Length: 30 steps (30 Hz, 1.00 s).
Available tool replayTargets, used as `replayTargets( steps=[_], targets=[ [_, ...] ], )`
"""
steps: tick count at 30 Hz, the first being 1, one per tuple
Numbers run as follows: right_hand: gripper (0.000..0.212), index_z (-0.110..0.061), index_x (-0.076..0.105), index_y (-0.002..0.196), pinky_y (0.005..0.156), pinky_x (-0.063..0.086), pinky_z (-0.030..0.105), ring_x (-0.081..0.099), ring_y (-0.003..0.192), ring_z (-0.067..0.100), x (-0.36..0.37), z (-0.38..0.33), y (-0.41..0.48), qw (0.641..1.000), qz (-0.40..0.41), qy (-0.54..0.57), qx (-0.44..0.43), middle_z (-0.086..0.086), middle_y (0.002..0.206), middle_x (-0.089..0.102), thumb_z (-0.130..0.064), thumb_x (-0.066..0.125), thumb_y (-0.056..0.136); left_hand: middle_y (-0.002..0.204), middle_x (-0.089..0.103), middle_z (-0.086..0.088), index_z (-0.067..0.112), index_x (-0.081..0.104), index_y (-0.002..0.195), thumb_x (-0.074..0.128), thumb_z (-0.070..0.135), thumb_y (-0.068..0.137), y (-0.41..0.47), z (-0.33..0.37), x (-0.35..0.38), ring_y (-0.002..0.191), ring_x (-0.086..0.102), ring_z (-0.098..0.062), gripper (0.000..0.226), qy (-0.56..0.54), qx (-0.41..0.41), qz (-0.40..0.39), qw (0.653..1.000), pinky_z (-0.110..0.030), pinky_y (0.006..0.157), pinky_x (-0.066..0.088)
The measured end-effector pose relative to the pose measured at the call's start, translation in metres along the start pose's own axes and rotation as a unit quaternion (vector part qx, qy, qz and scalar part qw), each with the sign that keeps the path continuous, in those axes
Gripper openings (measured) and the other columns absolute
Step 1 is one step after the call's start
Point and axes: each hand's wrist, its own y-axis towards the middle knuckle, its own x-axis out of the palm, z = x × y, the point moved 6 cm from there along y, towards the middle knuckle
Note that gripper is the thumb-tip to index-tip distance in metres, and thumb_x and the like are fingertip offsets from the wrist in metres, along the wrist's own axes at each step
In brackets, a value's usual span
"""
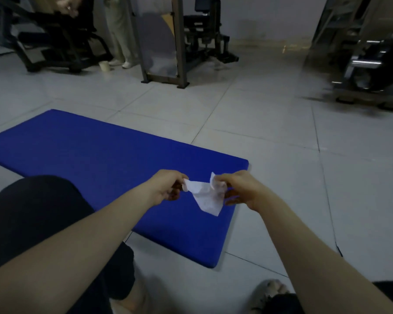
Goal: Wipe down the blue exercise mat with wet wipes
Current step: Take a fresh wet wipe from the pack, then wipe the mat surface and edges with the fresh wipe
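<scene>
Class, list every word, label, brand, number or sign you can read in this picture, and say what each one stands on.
No text can be read in this view.
wet wipe, pinched between the left hand and the right hand: white, no legible print.
blue mat: plain, no label showing.
gym machines at the back: too dark and blurred to read any label.
</scene>
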Motion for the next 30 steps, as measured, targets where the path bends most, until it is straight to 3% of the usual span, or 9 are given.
replayTargets(
  steps=[2, 5, 10, 14, 18, 22, 24, 27, 30],
  targets=[
    [0.031, -0.002, 0.074, 0.093, 0.053, 0.055, 0.027, 0.071, 0.062, 0.022, 0.013, 0.010, 0.008, 1.000, 0.017, -0.022, 0.005, 0.013, 0.083, 0.072, -0.032, 0.076, 0.088, 0.081, 0.063, -0.010, 0.003, 0.076, 0.097, 0.053, 0.006, 0.091, 0.012, -0.010, 0.001, 0.058, 0.047, -0.016, 0.024, -0.037, -0.004, -0.011, 0.999, -0.028, 0.051, 0.048],
    [0.018, 0.000, 0.073, 0.095, 0.054, 0.058, 0.030, 0.072, 0.067, 0.026, 0.030, 0.026, 0.020, 0.999, 0.028, -0.028, 0.018, 0.019, 0.089, 0.072, -0.018, 0.074, 0.090, 0.078, 0.064, -0.007, 0.008, 0.073, 0.088, 0.054, 0.013, 0.091, 0.028, -0.022, 0.004, 0.063, 0.052, -0.017, 0.020, -0.072, -0.011, -0.031, 0.997, -0.028, 0.052, 0.043],
    [0.011, 0.005, 0.069, 0.097, 0.054, 0.058, 0.031, 0.070, 0.060, 0.024, 0.042, 0.051, 0.040, 0.997, 0.032, -0.029, 0.066, 0.021, 0.084, 0.071, 0.003, 0.065, 0.086, 0.076, 0.058, -0.001, 0.013, 0.063, 0.081, 0.059, 0.014, 0.087, 0.050, -0.049, 0.004, 0.067, 0.050, -0.014, 0.007, -0.009, 0.002, -0.096, 0.995, -0.027, 0.058, 0.039],
    [0.020, 0.015, 0.065, 0.103, 0.052, 0.059, 0.032, 0.069, 0.071, 0.030, 0.045, 0.063, 0.055, 0.995, 0.049, -0.014, 0.087, 0.030, 0.099, 0.069, 0.003, 0.062, 0.088, 0.074, 0.065, 0.003, 0.013, 0.064, 0.081, 0.061, 0.022, 0.097, 0.068, -0.084, -0.003, 0.071, 0.057, -0.013, 0.019, 0.049, -0.008, -0.073, 0.996, -0.028, 0.067, 0.050],
    [0.024, 0.014, 0.067, 0.095, 0.067, 0.063, 0.049, 0.073, 0.073, 0.038, 0.060, 0.075, 0.069, 0.993, 0.052, -0.011, 0.103, 0.030, 0.087, 0.069, -0.009, 0.062, 0.092, 0.087, 0.074, -0.010, -0.001, 0.070, 0.092, 0.061, 0.011, 0.097, 0.084, -0.113, -0.004, 0.078, 0.068, -0.018, 0.016, -0.006, -0.027, -0.020, 0.999, -0.028, 0.069, 0.059],
    [0.031, 0.006, 0.067, 0.102, 0.068, 0.063, 0.045, 0.075, 0.083, 0.037, 0.087, 0.093, 0.074, 0.981, 0.002, 0.106, 0.163, 0.024, 0.098, 0.073, -0.022, 0.053, 0.100, 0.092, 0.077, -0.015, 0.002, 0.075, 0.098, 0.063, 0.002, 0.091, 0.091, -0.128, 0.011, 0.091, 0.074, -0.027, 0.014, -0.023, -0.065, -0.041, 0.997, -0.037, 0.082, 0.062],
    [0.023, 0.005, 0.067, 0.102, 0.072, 0.063, 0.045, 0.075, 0.086, 0.036, 0.096, 0.101, 0.078, 0.981, 0.004, 0.114, 0.160, 0.024, 0.099, 0.072, -0.016, 0.060, 0.098, 0.096, 0.076, -0.017, 0.003, 0.073, 0.103, 0.063, 0.001, 0.090, 0.096, -0.132, 0.018, 0.096, 0.073, -0.029, 0.016, -0.005, -0.087, -0.040, 0.995, -0.041, 0.090, 0.060],
    [0.020, 0.008, 0.064, 0.104, 0.067, 0.063, 0.041, 0.074, 0.086, 0.035, 0.109, 0.129, 0.082, 0.977, 0.051, 0.134, 0.158, 0.025, 0.099, 0.071, -0.001, 0.070, 0.087, 0.099, 0.074, -0.016, 0.007, 0.069, 0.104, 0.065, -0.002, 0.086, 0.097, -0.139, 0.026, 0.096, 0.072, -0.028, 0.021, -0.007, -0.097, -0.052, 0.994, -0.042, 0.088, 0.061],
    [0.025, 0.001, 0.063, 0.107, 0.064, 0.061, 0.036, 0.075, 0.084, 0.033, 0.121, 0.168, 0.076, 0.966, 0.080, 0.178, 0.171, 0.022, 0.097, 0.073, -0.006, 0.076, 0.086, 0.097, 0.075, -0.017, 0.006, 0.074, 0.098, 0.058, -0.004, 0.088, 0.096, -0.153, 0.035, 0.094, 0.074, -0.027, 0.022, 0.021, -0.124, -0.094, 0.988, -0.038, 0.085, 0.062]
  ],
)
